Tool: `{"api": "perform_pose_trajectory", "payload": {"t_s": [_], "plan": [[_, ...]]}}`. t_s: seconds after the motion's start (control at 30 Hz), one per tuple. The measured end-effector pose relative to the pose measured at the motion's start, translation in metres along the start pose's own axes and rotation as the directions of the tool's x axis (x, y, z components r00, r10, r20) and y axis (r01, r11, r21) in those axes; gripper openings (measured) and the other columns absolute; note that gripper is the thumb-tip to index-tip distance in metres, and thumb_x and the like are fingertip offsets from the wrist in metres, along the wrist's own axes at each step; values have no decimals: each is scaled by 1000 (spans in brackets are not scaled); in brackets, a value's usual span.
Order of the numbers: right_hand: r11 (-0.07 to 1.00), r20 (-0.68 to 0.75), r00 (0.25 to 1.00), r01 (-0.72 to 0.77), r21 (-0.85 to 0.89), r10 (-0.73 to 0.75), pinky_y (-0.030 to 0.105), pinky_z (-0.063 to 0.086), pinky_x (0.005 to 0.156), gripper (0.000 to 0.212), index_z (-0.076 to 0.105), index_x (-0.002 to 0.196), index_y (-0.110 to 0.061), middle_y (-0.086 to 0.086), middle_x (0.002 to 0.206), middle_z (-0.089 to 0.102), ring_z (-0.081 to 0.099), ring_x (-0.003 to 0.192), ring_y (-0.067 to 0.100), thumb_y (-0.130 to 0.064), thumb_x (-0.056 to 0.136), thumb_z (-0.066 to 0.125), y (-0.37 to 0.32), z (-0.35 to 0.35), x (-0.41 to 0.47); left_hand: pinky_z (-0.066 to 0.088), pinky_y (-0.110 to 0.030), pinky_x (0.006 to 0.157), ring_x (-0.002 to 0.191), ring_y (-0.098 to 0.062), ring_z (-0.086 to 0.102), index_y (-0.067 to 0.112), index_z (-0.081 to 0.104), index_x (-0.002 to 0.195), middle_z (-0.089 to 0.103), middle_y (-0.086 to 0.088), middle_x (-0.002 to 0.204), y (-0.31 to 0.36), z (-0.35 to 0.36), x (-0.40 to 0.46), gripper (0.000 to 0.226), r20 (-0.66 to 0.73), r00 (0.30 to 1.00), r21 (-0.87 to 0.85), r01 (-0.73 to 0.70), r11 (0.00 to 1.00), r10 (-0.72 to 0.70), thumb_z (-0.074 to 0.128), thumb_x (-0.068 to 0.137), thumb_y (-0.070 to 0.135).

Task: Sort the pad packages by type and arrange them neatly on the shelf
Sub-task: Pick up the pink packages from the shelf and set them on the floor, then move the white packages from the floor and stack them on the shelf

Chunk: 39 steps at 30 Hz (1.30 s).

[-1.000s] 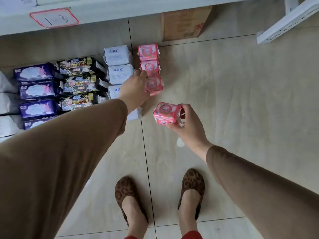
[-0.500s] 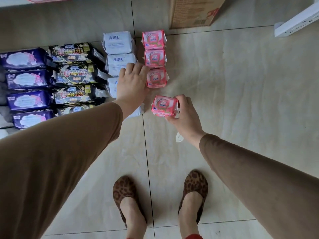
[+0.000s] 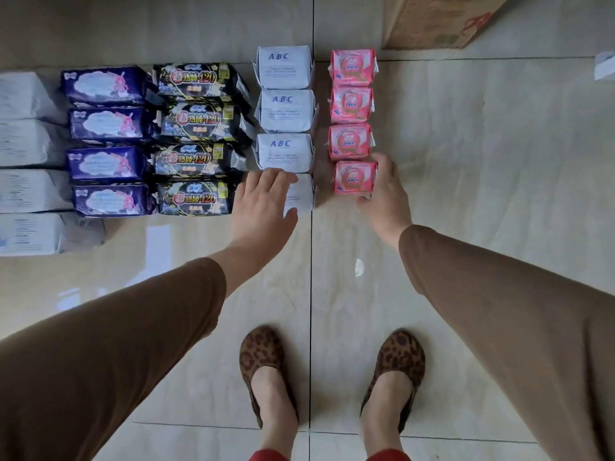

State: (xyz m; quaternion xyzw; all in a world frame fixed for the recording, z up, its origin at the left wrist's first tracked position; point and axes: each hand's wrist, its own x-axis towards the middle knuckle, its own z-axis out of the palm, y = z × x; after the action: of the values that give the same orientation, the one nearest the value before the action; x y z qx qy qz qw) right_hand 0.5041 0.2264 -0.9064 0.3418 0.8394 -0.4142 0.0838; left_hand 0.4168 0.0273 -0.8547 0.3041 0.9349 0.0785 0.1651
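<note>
Pad packages lie in sorted columns on the tiled floor. A pink column point(image 3: 352, 104) holds three packages, and a fourth pink package point(image 3: 354, 177) sits at its near end with my right hand point(image 3: 386, 191) gripping its right side. White ABC packages point(image 3: 284, 109) form the column to the left; my left hand point(image 3: 263, 204) hovers with fingers spread over the nearest one point(image 3: 301, 193), partly hiding it. Black packages point(image 3: 194, 138) and purple packages point(image 3: 106, 141) fill the columns further left.
Plain white packages point(image 3: 26, 181) line the left edge. A cardboard box point(image 3: 436, 18) stands at the top right. My feet in leopard-print shoes point(image 3: 329, 371) stand on the tiles below. A small white scrap point(image 3: 358, 267) lies on the floor.
My right hand carried the pink package forward and set it at the near end of the pink column. My left hand drew back from the pink packages to over the nearest white package.
</note>
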Motion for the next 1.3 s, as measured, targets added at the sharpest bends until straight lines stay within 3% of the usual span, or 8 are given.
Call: {"api": "perform_pose_trajectory", "payload": {"t_s": [0.1, 0.17, 0.27, 0.37, 0.5, 0.67, 1.0, 1.3], "plan": [[995, 55, 997, -57, 78, 53, 38, 51, 96, 88, 21, 154, -22, 4, 151, 34, 53, 125, 23, 3, 81, 64, -2, -13, -15, 37, -39, 95, 115, -28, 45, 20, 53, 127, 54, -2, 124, 0, -6, -16, 47, 8, 999, -24, 40, 999, -39, 67, 82, 23], [990, 79, 992, -106, 97, 98, 43, 49, 100, 89, 18, 156, -23, 3, 155, 28, 51, 129, 24, -1, 84, 67, -8, -27, -31, 36, -39, 98, 117, -29, 45, 19, 53, 129, 53, -3, 126, 2, -19, -28, 48, 20, 998, -38, 63, 997, -62, 67, 83, 22], [993, 90, 992, -96, 70, 89, 44, 50, 98, 78, 28, 151, -22, 2, 149, 33, 55, 122, 23, -6, 86, 68, -29, -53, -65, 33, -40, 103, 123, -28, 43, 18, 50, 133, 51, -3, 132, 6, -50, -53, 51, 76, 990, -40, 119, 992, -115, 65, 85, 23], [999, 115, 993, -34, -16, 36, 37, 49, 91, 60, 41, 139, -24, -2, 137, 42, 59, 110, 22, -12, 86, 66, -68, -81, -105, 32, -40, 106, 130, -25, 37, 20, 44, 140, 44, 0, 140, 9, -92, -82, 55, 163, 968, -26, 196, 980, -189, 62, 88, 28], [992, 219, 976, 47, -120, -20, 39, 44, 95, 49, 46, 133, -20, 2, 133, 50, 49, 120, 26, -17, 88, 64, -139, -108, -154, 33, -40, 107, 132, -24, 38, 22, 41, 144, 44, 0, 145, 5, -160, -125, 58, 199, 943, -34, 280, 959, -268, 59, 90, 32], [974, 254, 959, 168, -154, -125, 28, 34, 91, 46, 49, 133, -18, 2, 134, 53, 41, 126, 22, -18, 89, 63, -233, -118, -205, 37, -40, 105, 131, -24, 42, 21, 45, 142, 48, 0, 142, -14, -238, -183, 59, 127, 932, -111, 354, 929, -340, 63, 88, 32], [950, 295, 942, 230, -211, -162, 32, 39, 94, 40, 51, 129, -20, -1, 133, 55, 43, 124, 22, -24, 91, 61, -375, -34, -279, 41, -40, 98, 126, -28, 45, 20, 51, 135, 53, -2, 135, -148, -304, -290, 56, 100, 901, -174, 433, 884, -422, 68, 83, 32], [956, 316, 942, 192, -223, -115, 35, 41, 100, 40, 51, 131, -19, 2, 133, 54, 43, 124, 24, -24, 92, 61, -436, 71, -308, 42, -41, 98, 123, -29, 45, 18, 48, 137, 49, -6, 136, -287, -317, -314, 59, 188, 894, -110, 431, 896, -407, 68, 83, 29]]}}
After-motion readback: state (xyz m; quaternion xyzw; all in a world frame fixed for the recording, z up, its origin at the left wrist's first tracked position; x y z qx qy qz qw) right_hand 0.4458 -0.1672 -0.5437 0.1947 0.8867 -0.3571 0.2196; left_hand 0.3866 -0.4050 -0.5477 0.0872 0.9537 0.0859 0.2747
